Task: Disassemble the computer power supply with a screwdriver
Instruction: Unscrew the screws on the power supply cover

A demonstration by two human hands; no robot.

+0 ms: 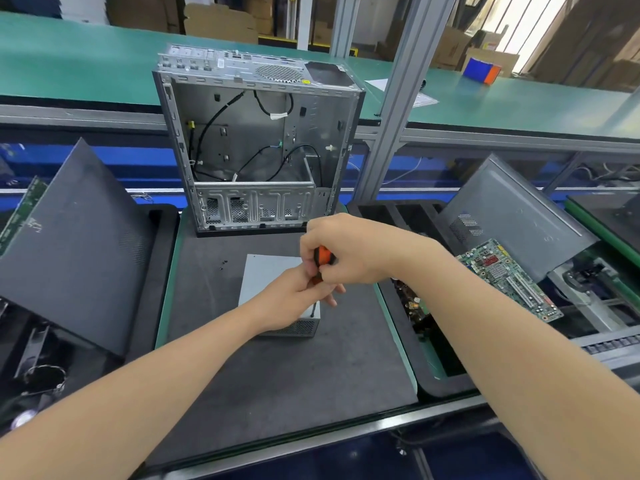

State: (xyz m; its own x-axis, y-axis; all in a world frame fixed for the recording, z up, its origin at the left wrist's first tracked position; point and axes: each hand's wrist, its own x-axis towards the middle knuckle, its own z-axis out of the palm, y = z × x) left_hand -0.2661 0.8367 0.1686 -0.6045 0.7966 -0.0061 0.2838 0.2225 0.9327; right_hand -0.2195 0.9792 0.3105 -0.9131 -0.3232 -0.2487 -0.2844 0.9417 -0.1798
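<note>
Now | I'm wrapping right hand point(349, 252) around screwdriver point(323, 255) for torque | left hand point(289, 301) fingers pinching its shaft, steadying tip on power supply point(268, 275) corner screw.

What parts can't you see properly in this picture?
- Screwdriver: head view, both hands cover most of it; only some orange handle and a bit of shaft show.
- Screw under the tip: too small to tell.
- Power supply: its near right part is hidden by the left hand and right hand.
- Specks on the mat: too small to name.
- Left circuit board: cut off by the edge.
</note>
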